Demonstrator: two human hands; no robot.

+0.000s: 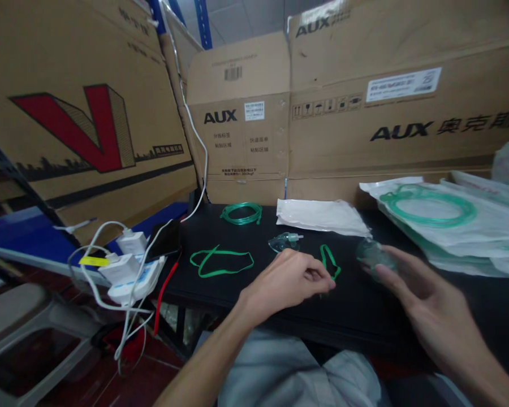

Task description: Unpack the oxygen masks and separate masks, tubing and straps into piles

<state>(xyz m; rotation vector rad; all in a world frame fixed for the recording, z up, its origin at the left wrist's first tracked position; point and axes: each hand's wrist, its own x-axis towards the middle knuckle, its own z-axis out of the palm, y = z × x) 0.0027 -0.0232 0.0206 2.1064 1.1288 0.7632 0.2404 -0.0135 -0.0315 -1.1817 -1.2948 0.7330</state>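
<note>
My left hand (290,280) is closed in a pinch on the end of a green elastic strap (328,261) that lies on the black table (220,288). My right hand (419,294) holds a clear plastic mask (373,255) just above the table, fingers curled round it. Another small clear mask part (285,241) sits just beyond my left hand. A second green elastic strap (220,263) lies looped to the left, and a coil of green tubing (241,213) rests at the back.
A white packet (320,216) lies at the back of the table. Sealed bags with green tubing (441,217) are stacked at the right. Cardboard boxes (365,113) wall in the back and left. A power strip with chargers (129,268) and a phone (166,238) sit at the left edge.
</note>
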